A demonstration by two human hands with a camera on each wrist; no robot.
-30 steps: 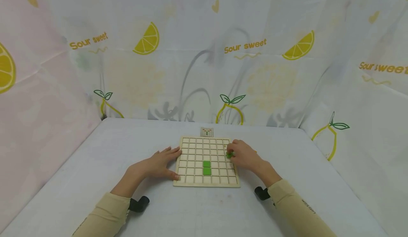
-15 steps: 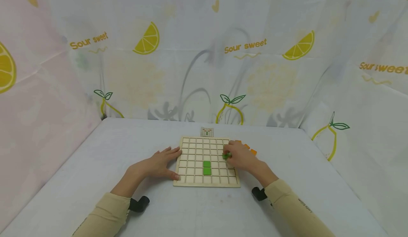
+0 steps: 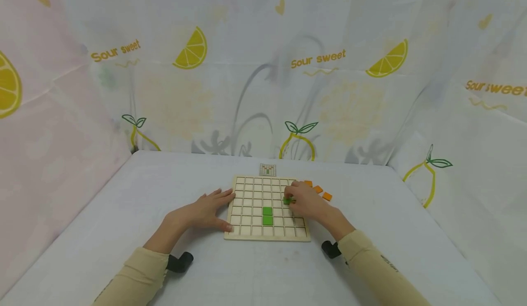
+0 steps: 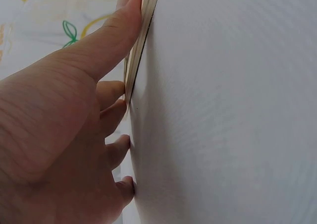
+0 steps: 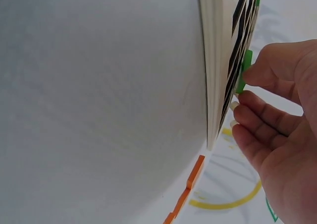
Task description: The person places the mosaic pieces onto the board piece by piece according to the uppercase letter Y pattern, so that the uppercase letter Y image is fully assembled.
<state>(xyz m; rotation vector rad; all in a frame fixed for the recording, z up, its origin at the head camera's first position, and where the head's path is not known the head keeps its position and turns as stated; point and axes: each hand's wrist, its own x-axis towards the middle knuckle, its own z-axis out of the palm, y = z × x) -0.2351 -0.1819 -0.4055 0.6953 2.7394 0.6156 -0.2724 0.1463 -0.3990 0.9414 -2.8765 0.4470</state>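
Note:
A square wooden grid board (image 3: 267, 238) lies on the white table. Two green square tiles (image 3: 267, 211) sit one below the other in its middle column. My left hand (image 3: 207, 211) rests at the board's left side with fingers spread, the thumb on its edge in the left wrist view. Over the right part of the grid, my right hand (image 3: 306, 201) pinches another green tile (image 5: 245, 69) between thumb and fingers. In the right wrist view that tile stands tilted close to the board's face; whether it touches a cell I cannot tell.
Several orange tiles (image 3: 327, 196) lie beyond the right hand, off the board's upper right corner. A small printed grid card (image 3: 268, 170) lies behind the board's far edge. Patterned cloth walls (image 3: 263, 91) enclose the back and sides of the table.
My right hand has moved left over the board with the green tile. Orange tiles that it covered now show behind it. The left hand stays where it was.

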